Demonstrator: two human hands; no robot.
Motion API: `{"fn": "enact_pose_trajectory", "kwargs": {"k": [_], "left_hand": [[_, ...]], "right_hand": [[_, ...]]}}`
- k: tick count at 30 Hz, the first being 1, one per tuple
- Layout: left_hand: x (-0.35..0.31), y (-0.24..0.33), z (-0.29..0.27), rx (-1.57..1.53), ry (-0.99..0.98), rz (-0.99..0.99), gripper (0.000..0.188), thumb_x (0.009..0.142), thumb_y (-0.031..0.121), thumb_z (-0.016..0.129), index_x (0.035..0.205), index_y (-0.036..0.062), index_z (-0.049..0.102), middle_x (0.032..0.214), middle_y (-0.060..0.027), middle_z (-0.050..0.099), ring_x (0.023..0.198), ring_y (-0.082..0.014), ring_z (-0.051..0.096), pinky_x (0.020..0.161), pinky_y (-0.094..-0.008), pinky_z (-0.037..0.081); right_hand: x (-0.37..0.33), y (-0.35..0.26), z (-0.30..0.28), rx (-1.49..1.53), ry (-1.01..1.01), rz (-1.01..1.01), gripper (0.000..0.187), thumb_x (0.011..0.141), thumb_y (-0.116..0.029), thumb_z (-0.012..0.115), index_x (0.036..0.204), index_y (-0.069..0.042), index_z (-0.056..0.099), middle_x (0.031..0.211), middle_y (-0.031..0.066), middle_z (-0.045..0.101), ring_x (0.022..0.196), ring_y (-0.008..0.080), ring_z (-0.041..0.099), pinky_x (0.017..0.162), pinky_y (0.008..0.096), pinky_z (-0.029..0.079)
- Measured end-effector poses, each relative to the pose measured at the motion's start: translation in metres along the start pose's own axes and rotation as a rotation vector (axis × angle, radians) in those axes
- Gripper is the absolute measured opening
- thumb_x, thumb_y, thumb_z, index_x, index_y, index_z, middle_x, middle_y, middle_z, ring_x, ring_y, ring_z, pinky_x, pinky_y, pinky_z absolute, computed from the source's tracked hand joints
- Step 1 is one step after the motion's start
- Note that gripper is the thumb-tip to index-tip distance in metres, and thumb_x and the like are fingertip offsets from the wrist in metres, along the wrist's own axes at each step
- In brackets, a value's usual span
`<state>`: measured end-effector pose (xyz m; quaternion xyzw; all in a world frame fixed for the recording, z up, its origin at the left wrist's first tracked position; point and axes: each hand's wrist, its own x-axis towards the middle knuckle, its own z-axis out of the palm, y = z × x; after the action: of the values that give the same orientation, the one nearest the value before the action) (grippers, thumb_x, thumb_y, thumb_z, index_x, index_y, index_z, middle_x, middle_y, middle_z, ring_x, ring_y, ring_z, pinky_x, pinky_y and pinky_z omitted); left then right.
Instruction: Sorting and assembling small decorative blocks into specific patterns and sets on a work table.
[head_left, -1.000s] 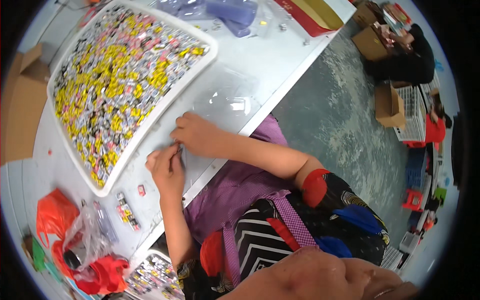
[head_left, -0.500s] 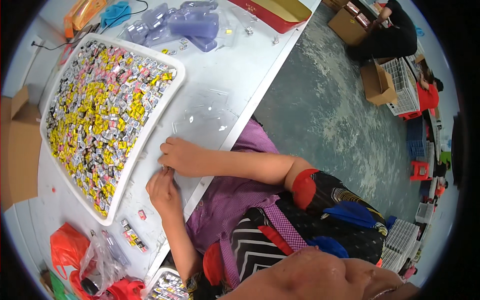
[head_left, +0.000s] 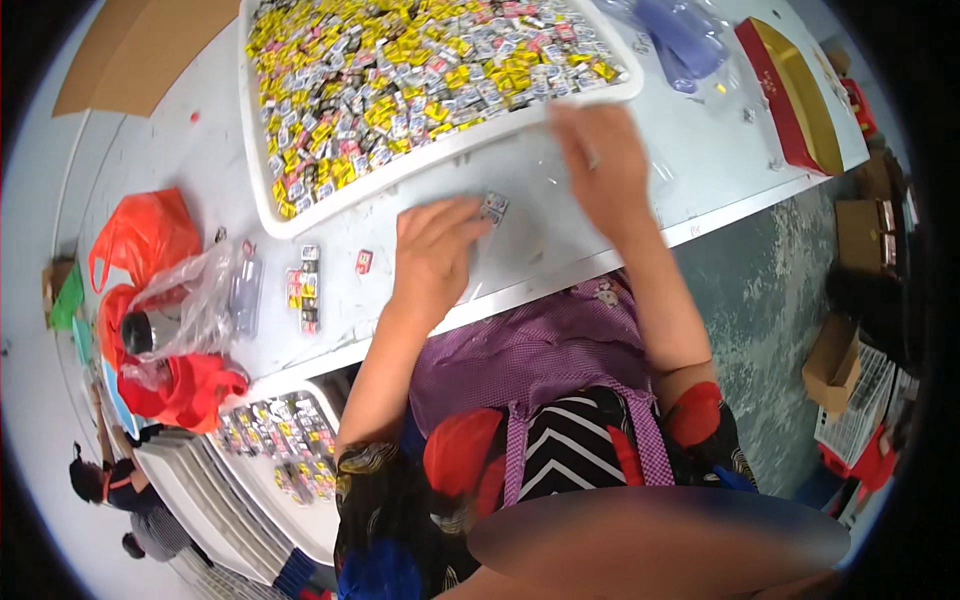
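Observation:
A big white tray (head_left: 330,205) heaped with small yellow, pink and silver wrapped pieces fills the far side of the white table (head_left: 700,170). My left hand (head_left: 432,258) lies palm down near the table's front edge, and its fingertips pinch one small silver wrapped piece (head_left: 493,207). A clear plastic sheet (head_left: 545,215) lies under and beside that piece. My right hand (head_left: 602,165) is blurred, stretched over the clear plastic with its fingertips at the tray's near rim. Whether it holds anything is hidden by the blur.
Left of my hands lie a short row of wrapped pieces (head_left: 305,288) and one red piece (head_left: 364,262). Orange bags (head_left: 150,240) and a clear bag with a dark bottle (head_left: 175,310) sit further left. A red and gold box (head_left: 800,95) stands at right. A second tray of pieces (head_left: 275,440) is below the table's edge.
My hands were together at the table's edge; now they are apart. The right hand has reached up to the tray's rim, and the view has swung so the tray lies ahead.

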<state>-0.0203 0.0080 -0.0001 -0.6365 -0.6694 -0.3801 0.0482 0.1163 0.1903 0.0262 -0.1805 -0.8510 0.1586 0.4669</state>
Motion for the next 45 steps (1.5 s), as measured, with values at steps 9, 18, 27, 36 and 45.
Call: {"fn": "enact_pose_trajectory", "kwargs": {"k": [9,18,27,36,45], "left_hand": [[0.076,-0.069,-0.023,0.282,-0.058,-0.221,0.025,0.086,0.019,0.062,0.109,0.0117,0.068,0.103,-0.0108,0.067,0.095,-0.0328,0.058,0.088,-0.0401,0.043],[0.103,-0.086,-0.011,-0.054,-0.282,-0.262,0.015,0.078,0.016,0.070,0.086,0.0029,0.067,0.084,-0.0135,0.066,0.073,-0.0288,0.061,0.071,-0.0378,0.049],[0.097,-0.078,-0.020,-0.150,-0.114,-0.439,0.017,0.087,0.007,0.062,0.103,0.0022,0.067,0.076,-0.0053,0.065,0.065,-0.0118,0.060,0.060,-0.0265,0.049],[0.098,-0.084,-0.028,-0.370,-0.025,-0.782,0.021,0.092,0.012,0.059,0.108,0.0001,0.065,0.079,-0.0047,0.065,0.065,-0.0095,0.057,0.054,-0.0223,0.045],[0.093,-0.081,-0.009,-0.154,-0.169,-0.252,0.020,0.084,0.017,0.068,0.099,0.0032,0.067,0.090,-0.0082,0.065,0.080,-0.0216,0.058,0.073,-0.0315,0.047]], "right_hand": [[0.068,0.090,0.040,-0.402,-0.395,-0.176,0.028,0.090,-0.018,0.060,0.116,-0.007,0.060,0.105,0.0120,0.063,0.089,0.0293,0.059,0.080,0.0353,0.048],[0.102,0.095,0.037,-0.063,-0.748,0.035,0.021,0.079,-0.014,0.068,0.097,-0.005,0.068,0.095,0.0202,0.062,0.090,0.0370,0.060,0.082,0.0413,0.048],[0.085,0.079,0.032,-0.217,-0.522,-0.087,0.011,0.084,-0.008,0.056,0.084,0.002,0.061,0.088,0.0223,0.061,0.084,0.0395,0.059,0.075,0.0422,0.048],[0.083,0.103,0.033,-0.247,-0.529,-0.097,0.012,0.082,-0.004,0.052,0.090,0.001,0.060,0.085,0.0226,0.059,0.079,0.0422,0.057,0.076,0.0440,0.048],[0.078,0.061,0.005,0.887,-0.066,0.673,0.025,0.092,-0.006,0.053,0.115,0.003,0.056,0.083,0.0080,0.059,0.070,0.0180,0.058,0.064,0.0292,0.048]]}}
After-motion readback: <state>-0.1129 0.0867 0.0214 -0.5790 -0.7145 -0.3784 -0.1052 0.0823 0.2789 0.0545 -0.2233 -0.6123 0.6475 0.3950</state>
